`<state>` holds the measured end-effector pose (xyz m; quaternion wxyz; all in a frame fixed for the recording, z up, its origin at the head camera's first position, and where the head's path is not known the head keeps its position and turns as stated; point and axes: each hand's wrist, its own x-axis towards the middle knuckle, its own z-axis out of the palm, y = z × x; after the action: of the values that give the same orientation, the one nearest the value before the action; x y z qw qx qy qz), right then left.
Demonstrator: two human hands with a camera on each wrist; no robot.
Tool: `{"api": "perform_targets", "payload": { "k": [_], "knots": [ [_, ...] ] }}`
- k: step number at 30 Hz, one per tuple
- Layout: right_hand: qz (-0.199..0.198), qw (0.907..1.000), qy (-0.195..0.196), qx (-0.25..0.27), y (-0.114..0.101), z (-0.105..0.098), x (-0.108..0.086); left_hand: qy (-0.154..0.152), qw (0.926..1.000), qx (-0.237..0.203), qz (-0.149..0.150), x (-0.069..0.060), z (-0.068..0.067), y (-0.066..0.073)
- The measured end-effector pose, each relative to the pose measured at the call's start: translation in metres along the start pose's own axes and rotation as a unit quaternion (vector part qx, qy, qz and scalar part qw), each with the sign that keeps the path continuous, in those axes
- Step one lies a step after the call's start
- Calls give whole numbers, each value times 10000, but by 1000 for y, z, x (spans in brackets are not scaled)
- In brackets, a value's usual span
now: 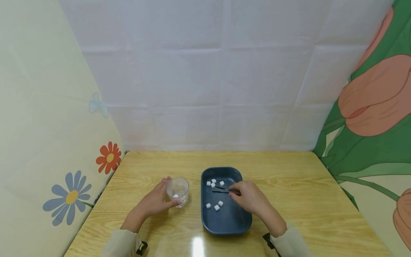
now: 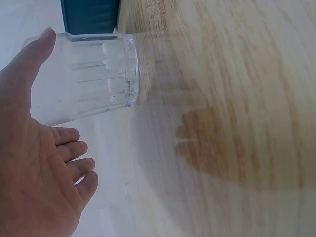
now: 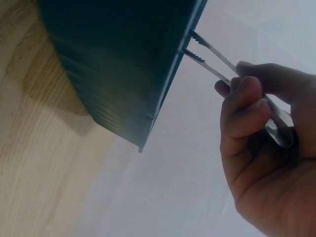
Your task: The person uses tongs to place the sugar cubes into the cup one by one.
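Fingers [image 3: 247,121] of the right hand [image 1: 251,198], curled, pinch metal tweezers [image 3: 215,72], tips parted, over the blue tray [image 1: 226,223] of white cubes [image 1: 217,207]. The left hand [image 1: 154,201] curves loosely round the glass [image 1: 178,185] on the table [image 1: 282,178]

1. The head view looks forward and down from above, far enough off to take in the worktop [image 1: 289,178], left hand [image 1: 154,201], right hand [image 1: 252,199] and white backdrop [image 1: 192,71].
2. The left wrist view sits close and low, turned sideways, the worktop filling its right side; it faces the glass [image 2: 94,74], with the tray [image 2: 91,17] beyond.
3. The right wrist view, also near and tilted, faces the tray's outside and the tweezers [image 3: 216,73].
4. All three share the tray; head and left wrist share the glass, head and right wrist the tweezers.
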<state>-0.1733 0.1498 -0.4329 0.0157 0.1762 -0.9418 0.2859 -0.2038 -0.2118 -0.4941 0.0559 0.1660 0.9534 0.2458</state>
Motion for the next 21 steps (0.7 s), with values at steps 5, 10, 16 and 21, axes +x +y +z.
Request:
{"api": "perform_targets", "payload": {
  "k": [5,10,16,21],
  "knots": [
    [-42,10000,8,53,3,1,-3,-8,10000,-14,0,0,0,1],
    [58,10000,-37,12,3,1,-7,8,10000,-38,15,0,0,1],
    [241,9996,-161,-57,6,4,-10,41,10000,8,47,1,2,-1],
    [97,9998,-153,-95,12,6,-12,56,9999,90,80,2,3,-3]
  ]
}}
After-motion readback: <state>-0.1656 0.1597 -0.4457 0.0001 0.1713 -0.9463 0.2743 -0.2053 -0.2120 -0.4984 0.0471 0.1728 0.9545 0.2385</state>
